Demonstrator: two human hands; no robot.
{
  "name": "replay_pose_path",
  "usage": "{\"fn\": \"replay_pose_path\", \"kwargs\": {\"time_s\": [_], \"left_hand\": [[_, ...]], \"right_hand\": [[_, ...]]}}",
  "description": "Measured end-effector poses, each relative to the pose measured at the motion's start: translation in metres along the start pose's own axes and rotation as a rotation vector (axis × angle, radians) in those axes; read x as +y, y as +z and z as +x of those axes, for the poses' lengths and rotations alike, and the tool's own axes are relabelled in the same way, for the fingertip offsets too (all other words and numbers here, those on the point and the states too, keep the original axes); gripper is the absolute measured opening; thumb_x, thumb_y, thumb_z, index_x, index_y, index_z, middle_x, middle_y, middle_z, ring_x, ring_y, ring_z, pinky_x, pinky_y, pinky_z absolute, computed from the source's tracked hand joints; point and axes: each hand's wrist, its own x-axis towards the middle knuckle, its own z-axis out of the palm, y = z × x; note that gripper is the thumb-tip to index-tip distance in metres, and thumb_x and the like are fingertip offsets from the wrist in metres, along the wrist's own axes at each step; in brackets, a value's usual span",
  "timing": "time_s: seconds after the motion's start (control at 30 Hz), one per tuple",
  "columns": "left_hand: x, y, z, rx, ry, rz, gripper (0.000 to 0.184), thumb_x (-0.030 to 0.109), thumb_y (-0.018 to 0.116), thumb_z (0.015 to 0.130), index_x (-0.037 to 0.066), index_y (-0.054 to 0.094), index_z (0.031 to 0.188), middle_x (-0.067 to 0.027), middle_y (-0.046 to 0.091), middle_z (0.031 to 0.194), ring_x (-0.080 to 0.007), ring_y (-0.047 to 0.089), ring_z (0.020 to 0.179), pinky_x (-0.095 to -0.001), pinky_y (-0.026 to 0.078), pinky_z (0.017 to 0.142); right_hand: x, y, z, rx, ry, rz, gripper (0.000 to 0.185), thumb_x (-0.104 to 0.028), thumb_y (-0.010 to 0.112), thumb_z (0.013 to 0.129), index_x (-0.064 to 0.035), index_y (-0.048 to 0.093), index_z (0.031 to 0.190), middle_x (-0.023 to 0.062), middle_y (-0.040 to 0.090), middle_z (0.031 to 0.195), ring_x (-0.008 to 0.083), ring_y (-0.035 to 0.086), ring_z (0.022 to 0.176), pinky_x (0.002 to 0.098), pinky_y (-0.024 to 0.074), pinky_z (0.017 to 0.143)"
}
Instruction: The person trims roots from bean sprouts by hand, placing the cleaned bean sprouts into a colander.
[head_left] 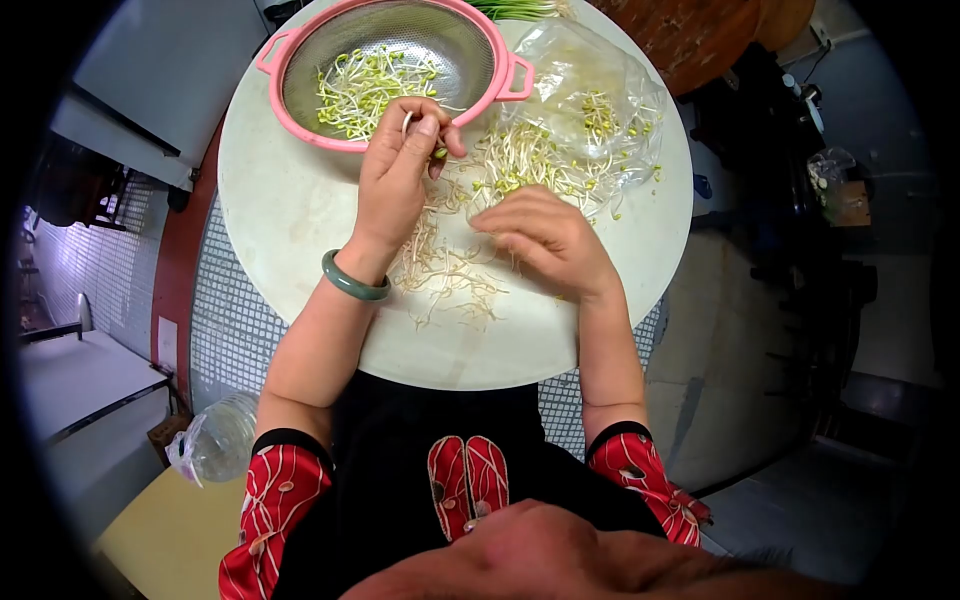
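My left hand (405,165), with a green bangle (355,278) on its wrist, is closed in a pinch on a bean sprout (440,153) near the colander's front rim. My right hand (545,235) is lower and to the right, fingers curled together over the table; what they hold, if anything, is hidden. Beyond it lies a heap of bean sprouts (515,160), partly inside a clear plastic bag (590,75). Thin brown root ends (450,280) are scattered between my forearms. More sprouts (365,88) sit inside the pink-rimmed mesh colander (300,128).
Everything stands on a round white table (290,225). Green stalks (515,9) lie at its far edge. A large clear plastic bottle (222,440) is at the lower left, beside a yellowish surface (165,530). A wooden tabletop (690,35) is at the upper right.
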Motion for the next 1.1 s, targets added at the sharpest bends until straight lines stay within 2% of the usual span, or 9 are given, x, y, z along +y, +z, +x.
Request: {"fn": "replay_pose_path", "kwargs": {"time_s": [0.13, 0.23, 0.37, 0.5, 0.63, 0.73, 0.9, 1.03, 1.1], "left_hand": [[-0.004, 0.0, 0.0, -0.116, -0.033, -0.136, 0.015, 0.021, 0.042, 0.104, 0.007, 0.048, 0.108, -0.0034, 0.054, 0.083, -0.0102, 0.051, 0.073, -0.0209, 0.04, 0.061], [-0.005, -0.001, 0.0, -0.16, -0.102, -0.262, 0.016, 0.022, 0.042, 0.105, 0.007, 0.046, 0.109, -0.0041, 0.051, 0.083, -0.0126, 0.052, 0.072, -0.0216, 0.042, 0.06], [-0.004, 0.001, -0.001, -0.175, -0.161, -0.294, 0.015, 0.022, 0.043, 0.104, 0.007, 0.045, 0.108, -0.0039, 0.048, 0.085, -0.0118, 0.049, 0.069, -0.0214, 0.04, 0.057], [-0.004, 0.002, -0.001, -0.173, -0.231, -0.431, 0.015, 0.021, 0.049, 0.102, 0.008, 0.046, 0.109, 0.0006, 0.044, 0.079, -0.0076, 0.04, 0.062, -0.0194, 0.032, 0.054], [-0.005, -0.001, -0.002, -0.222, -0.145, -0.254, 0.015, 0.014, 0.058, 0.097, 0.007, 0.05, 0.106, 0.0039, 0.044, 0.076, -0.0044, 0.039, 0.06, -0.0188, 0.031, 0.052], [-0.004, -0.002, -0.002, -0.207, -0.176, -0.194, 0.013, 0.013, 0.061, 0.095, 0.005, 0.054, 0.104, 0.0045, 0.048, 0.076, -0.0033, 0.04, 0.061, -0.0189, 0.032, 0.052], [-0.005, 0.002, -0.002, -0.278, -0.18, 0.19, 0.02, 0.02, 0.056, 0.098, 0.002, 0.062, 0.104, -0.0024, 0.064, 0.085, -0.0101, 0.056, 0.076, -0.0255, 0.046, 0.069], [-0.021, 0.005, -0.006, -0.381, -0.12, 0.52, 0.028, 0.027, 0.054, 0.098, 0.002, 0.065, 0.106, -0.0131, 0.068, 0.092, -0.0177, 0.061, 0.085, -0.0332, 0.047, 0.079], [-0.023, 0.007, -0.007, -0.394, -0.187, 0.529, 0.026, 0.024, 0.055, 0.098, 0.001, 0.064, 0.106, -0.0048, 0.064, 0.092, -0.0103, 0.055, 0.087, -0.0272, 0.045, 0.08]], "right_hand": [[0.004, 0.004, 0.0, 0.112, 0.104, -0.058, 0.013, -0.012, 0.069, 0.083, -0.0059, 0.073, 0.094, 0.0051, 0.071, 0.093, 0.0234, 0.063, 0.087, 0.0367, 0.0483, 0.082], [0.008, 0.002, -0.001, 0.02, 0.082, -0.273, 0.013, -0.012, 0.069, 0.083, -0.0054, 0.073, 0.093, 0.003, 0.07, 0.087, 0.0213, 0.061, 0.084, 0.0345, 0.0461, 0.081], [-0.001, 0.012, 0.002, -0.177, -0.003, 0.047, 0.012, -0.011, 0.071, 0.08, -0.007, 0.073, 0.091, 0.0031, 0.068, 0.083, 0.0212, 0.06, 0.081, 0.0351, 0.0447, 0.082], [0.003, 0.022, 0.001, 0.002, 0.043, -0.206, 0.016, -0.013, 0.073, 0.078, -0.0083, 0.073, 0.093, 0.0035, 0.067, 0.087, 0.0231, 0.058, 0.084, 0.036, 0.0434, 0.083], [0.003, 0.02, 0.001, -0.044, 0.155, -0.481, 0.017, -0.021, 0.077, 0.075, -0.0102, 0.072, 0.087, 0.0024, 0.061, 0.084, 0.0218, 0.055, 0.089, 0.0362, 0.0413, 0.085], [0.006, 0.027, 0.0, -0.057, 0.188, -0.566, 0.015, -0.018, 0.076, 0.075, -0.0099, 0.071, 0.086, 0.003, 0.062, 0.084, 0.0227, 0.056, 0.089, 0.0366, 0.0406, 0.087], [0.009, 0.009, 0.0, 0.237, 0.333, -0.101, 0.009, -0.01, 0.073, 0.079, -0.0057, 0.068, 0.084, 0.0044, 0.062, 0.081, 0.0198, 0.057, 0.079, 0.0327, 0.0434, 0.079], [0.021, 0.003, -0.009, 0.395, 0.412, 0.141, 0.007, -0.007, 0.068, 0.083, -0.0007, 0.067, 0.087, 0.0041, 0.061, 0.081, 0.0132, 0.055, 0.076, 0.0275, 0.0449, 0.072], [0.023, 0.002, -0.01, 0.418, 0.423, 0.212, 0.007, -0.006, 0.067, 0.084, 0.0001, 0.066, 0.087, 0.003, 0.061, 0.081, 0.0115, 0.055, 0.077, 0.0264, 0.0449, 0.073]]}}
